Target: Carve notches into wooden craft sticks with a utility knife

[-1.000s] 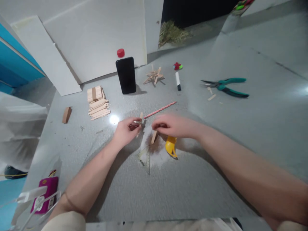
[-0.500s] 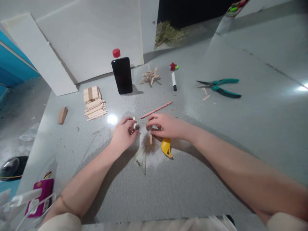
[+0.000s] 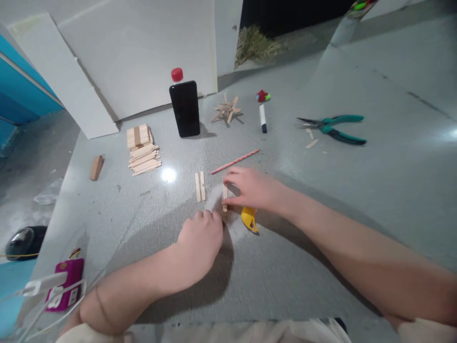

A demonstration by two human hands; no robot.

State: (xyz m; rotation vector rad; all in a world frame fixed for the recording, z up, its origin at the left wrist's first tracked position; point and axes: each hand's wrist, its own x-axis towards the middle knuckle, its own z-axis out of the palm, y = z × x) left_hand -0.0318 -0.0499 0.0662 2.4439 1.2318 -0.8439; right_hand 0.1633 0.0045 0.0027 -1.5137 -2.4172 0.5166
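Observation:
My right hand (image 3: 246, 188) has thumb and fingers on the two ends of a wooden craft stick (image 3: 225, 194), which stands nearly lengthwise to me at the table's middle. My left hand (image 3: 202, 240) is closed, knuckles up, just in front and to the left of that stick; whatever its fingers grip is hidden beneath it. Beyond it, two craft sticks lie side by side, a left one (image 3: 197, 187) and a right one (image 3: 203, 186). A curved yellow plastic piece (image 3: 250, 219) rests by my right wrist. Behind the hands lies a pink striped pencil (image 3: 235, 162).
Stacked craft sticks (image 3: 144, 155) lie at left near a small brown block (image 3: 96, 167). A black phone (image 3: 184, 109) leans on a red-capped bottle (image 3: 177, 75). A stick pile (image 3: 227, 112), white marker (image 3: 263, 118) and teal-handled pliers (image 3: 333, 128) are further back.
My left hand has let go of a craft stick, which now lies beside another, and has moved toward me and right, over where a clear set square lay. My right hand stays at its stick.

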